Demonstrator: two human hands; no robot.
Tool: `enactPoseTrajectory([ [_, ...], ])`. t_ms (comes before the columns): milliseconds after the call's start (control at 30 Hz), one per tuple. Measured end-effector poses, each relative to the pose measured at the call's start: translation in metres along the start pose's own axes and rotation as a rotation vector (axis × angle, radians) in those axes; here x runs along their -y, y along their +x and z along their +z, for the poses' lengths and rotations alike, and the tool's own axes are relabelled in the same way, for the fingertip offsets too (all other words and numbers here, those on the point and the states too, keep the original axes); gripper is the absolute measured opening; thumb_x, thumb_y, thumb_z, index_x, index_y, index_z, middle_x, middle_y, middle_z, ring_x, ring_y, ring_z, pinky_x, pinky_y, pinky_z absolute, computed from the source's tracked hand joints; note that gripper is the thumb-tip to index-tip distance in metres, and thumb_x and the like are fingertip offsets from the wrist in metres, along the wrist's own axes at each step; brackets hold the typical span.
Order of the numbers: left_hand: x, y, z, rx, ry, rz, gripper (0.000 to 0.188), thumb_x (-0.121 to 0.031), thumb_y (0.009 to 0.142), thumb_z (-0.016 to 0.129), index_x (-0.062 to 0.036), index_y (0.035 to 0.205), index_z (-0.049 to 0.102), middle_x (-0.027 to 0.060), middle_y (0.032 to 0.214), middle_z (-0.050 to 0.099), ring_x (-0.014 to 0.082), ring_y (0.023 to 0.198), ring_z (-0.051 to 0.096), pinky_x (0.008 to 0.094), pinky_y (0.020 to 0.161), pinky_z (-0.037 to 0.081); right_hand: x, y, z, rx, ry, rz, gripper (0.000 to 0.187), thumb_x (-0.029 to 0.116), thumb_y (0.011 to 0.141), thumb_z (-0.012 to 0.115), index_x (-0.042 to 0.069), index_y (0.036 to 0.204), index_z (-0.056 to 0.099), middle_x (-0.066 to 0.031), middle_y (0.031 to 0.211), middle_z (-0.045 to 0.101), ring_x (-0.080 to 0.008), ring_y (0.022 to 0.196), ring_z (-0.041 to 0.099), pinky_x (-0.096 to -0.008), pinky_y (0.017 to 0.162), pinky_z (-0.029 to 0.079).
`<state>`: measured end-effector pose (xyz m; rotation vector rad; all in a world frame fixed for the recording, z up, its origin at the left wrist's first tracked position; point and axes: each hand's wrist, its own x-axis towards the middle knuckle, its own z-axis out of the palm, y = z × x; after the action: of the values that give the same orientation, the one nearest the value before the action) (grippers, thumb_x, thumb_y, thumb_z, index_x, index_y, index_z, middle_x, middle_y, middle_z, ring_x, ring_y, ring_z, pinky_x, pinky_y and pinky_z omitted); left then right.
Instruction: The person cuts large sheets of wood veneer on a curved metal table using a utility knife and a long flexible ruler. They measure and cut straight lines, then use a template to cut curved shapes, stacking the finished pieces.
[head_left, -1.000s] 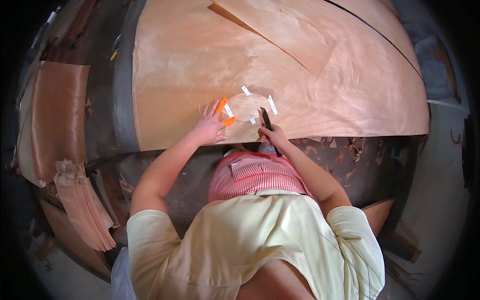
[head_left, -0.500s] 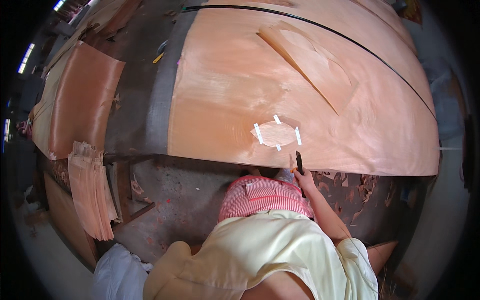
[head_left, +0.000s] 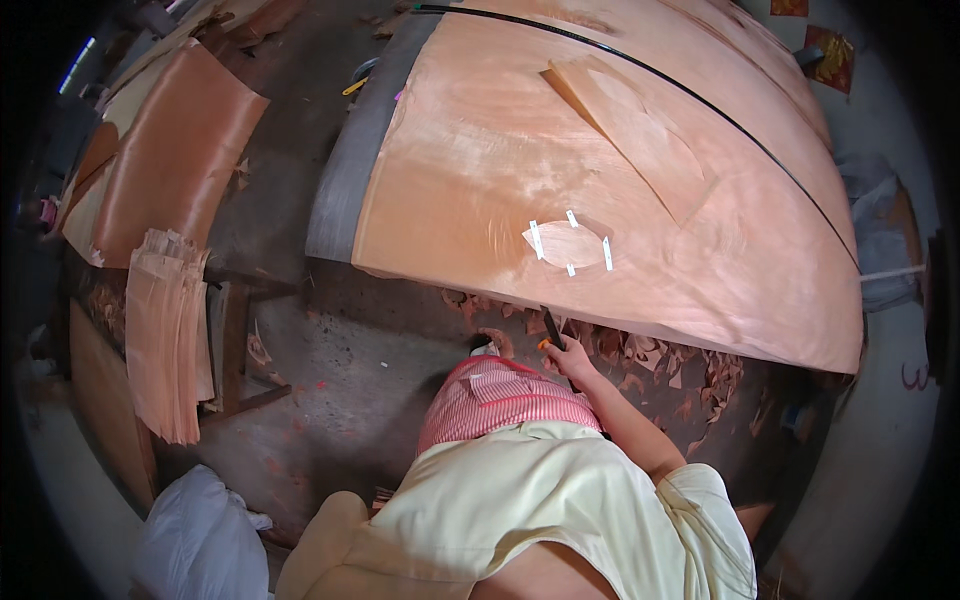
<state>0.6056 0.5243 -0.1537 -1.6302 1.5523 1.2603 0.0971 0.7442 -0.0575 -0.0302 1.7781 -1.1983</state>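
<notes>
My right hand [head_left: 571, 361] is closed around a utility knife [head_left: 551, 327], black with an orange part by the fingers. It is just off the near edge of a large sheet of reddish wood veneer [head_left: 470, 190], with the knife's tip pointing toward that edge. On the sheet lies a leaf-shaped veneer patch [head_left: 568, 246], held by several short strips of white tape [head_left: 537, 240]. Farther back, a loose, folded piece of thin veneer [head_left: 640, 135] rests on the same surface. My left hand does not show.
A long black strip [head_left: 640, 58] crosses the sheet at the back. To the left are a brown veneer sheet [head_left: 175, 150], a bundle of veneer strips [head_left: 165, 345] and a white sack [head_left: 205, 540]. Veneer scraps [head_left: 650, 360] litter the floor under the table edge.
My body has shifted and turned from the table, so the sheet appears tilted. My right hand, still gripping the knife, has drawn left in view, and more floor scraps show.
</notes>
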Motion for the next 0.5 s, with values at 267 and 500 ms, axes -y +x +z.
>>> enactPoseTrajectory([
  [267, 0.042, -0.039, 0.008, -0.048, 0.001, 0.096, 0.027, -0.025, 0.084, 0.047, -0.0035, 0.095, 0.058, 0.0167, 0.090, 0.059, 0.0269, 0.084, 0.057, 0.0354, 0.075, 0.044, -0.040, -0.054, 0.019, 0.009, -0.047, -0.028, 0.014, 0.019, 0.084, 0.051, 0.006, 0.089, 0.053, -0.0010, 0.056, 0.055, -0.0052, 0.039, 0.038, -0.0195, 0.036, 0.026],
  [500, 0.105, -0.065, -0.030, -0.116, 0.014, 0.086, 0.026, -0.025, 0.084, 0.048, -0.0035, 0.095, 0.058, 0.0165, 0.089, 0.059, 0.0264, 0.083, 0.057, 0.0351, 0.074, 0.044, -0.100, -0.078, 0.042, -0.003, 0.030, 0.047, 0.013, 0.018, 0.084, 0.050, 0.005, 0.086, 0.052, -0.0028, 0.057, 0.055, -0.0058, 0.039, 0.037, -0.0198, 0.035, 0.026],
])
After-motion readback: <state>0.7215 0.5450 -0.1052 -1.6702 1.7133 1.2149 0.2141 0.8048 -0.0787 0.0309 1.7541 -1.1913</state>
